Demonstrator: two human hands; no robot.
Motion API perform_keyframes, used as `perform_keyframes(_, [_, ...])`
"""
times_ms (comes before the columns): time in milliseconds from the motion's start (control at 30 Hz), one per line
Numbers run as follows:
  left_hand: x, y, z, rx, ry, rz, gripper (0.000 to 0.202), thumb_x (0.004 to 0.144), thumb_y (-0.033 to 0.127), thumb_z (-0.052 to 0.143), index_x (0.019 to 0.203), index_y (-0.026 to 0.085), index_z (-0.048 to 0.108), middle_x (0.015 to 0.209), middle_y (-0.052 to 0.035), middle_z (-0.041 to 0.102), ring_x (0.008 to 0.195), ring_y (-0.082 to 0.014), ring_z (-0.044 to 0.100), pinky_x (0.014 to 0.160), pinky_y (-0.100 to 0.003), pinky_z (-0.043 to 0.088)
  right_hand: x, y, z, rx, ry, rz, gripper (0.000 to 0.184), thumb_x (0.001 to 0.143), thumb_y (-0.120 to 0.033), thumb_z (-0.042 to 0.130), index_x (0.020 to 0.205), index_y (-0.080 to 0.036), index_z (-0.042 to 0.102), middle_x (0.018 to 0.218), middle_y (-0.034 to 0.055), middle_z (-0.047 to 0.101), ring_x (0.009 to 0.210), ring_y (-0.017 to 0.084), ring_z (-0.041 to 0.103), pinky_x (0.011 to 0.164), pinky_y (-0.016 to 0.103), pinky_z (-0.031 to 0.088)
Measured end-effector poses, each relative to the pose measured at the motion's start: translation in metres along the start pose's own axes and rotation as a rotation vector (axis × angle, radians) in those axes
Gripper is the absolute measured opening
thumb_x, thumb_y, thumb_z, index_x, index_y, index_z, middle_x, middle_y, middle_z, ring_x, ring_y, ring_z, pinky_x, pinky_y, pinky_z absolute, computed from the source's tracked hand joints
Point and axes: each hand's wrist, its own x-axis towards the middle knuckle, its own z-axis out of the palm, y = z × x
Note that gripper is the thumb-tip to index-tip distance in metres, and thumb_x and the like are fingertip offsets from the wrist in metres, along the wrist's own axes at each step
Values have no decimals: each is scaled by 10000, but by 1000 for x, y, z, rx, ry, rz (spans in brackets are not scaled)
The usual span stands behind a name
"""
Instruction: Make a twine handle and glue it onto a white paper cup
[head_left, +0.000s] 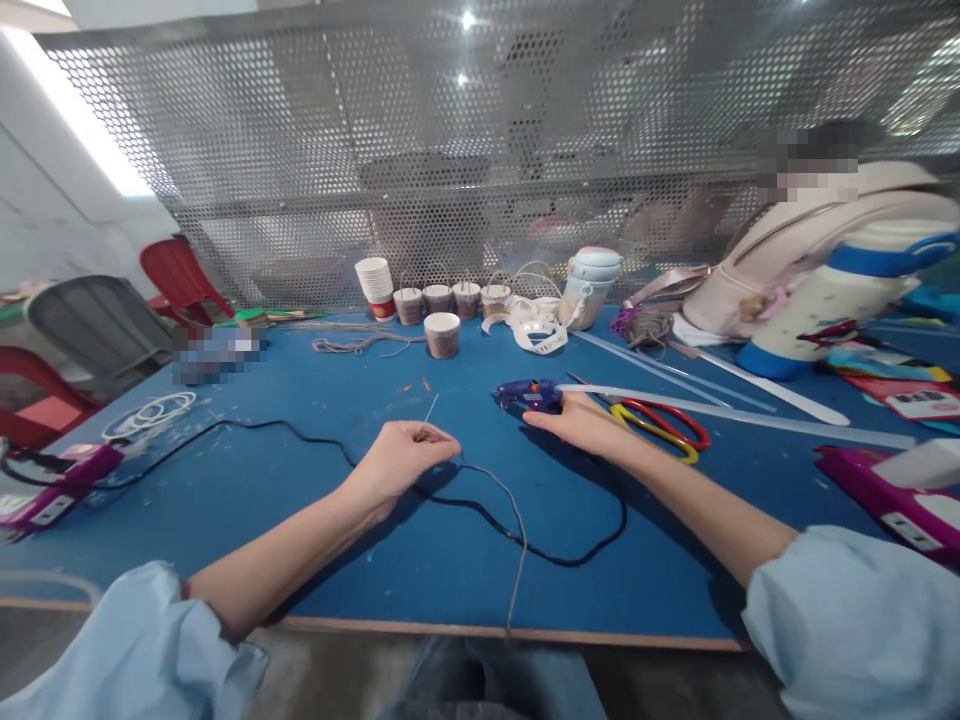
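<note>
My left hand (401, 458) is closed in a pinch on a thin grey cord (512, 505), whose tail runs right and down over the table's front edge. A thin pale strand (432, 407) sticks up from behind those fingers; whether it belongs to the cord I cannot tell. My right hand (574, 422) grips a blue glue gun (531, 394), its nozzle pointing left and a long clear glue stick (720, 408) coming out of its back. Just right of that hand lie scissors (664, 420) with red and yellow handles. A cord-wrapped paper cup (442, 338) stands ahead of both hands.
A black cable (480, 512) crosses the blue table (300, 560). Behind stand several small wrapped cups (438, 299), stacked paper cups (375, 285), a white cut-out piece (540, 335) and a light-blue bottle (591, 285). Purple power strips (64, 488) sit at both sides. A large bottle (832, 300) is right.
</note>
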Motion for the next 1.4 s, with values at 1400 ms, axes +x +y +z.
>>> perform_keyframes(1400, [7, -1, 11, -97, -88, -41, 99, 606, 215, 692, 599, 130, 640, 444, 86, 373, 423, -33, 168, 419, -225, 123, -57, -70, -6, 139, -153, -236, 273, 849, -421, 506, 816, -227, 695, 749, -1, 673, 699, 196, 584, 612, 276, 442])
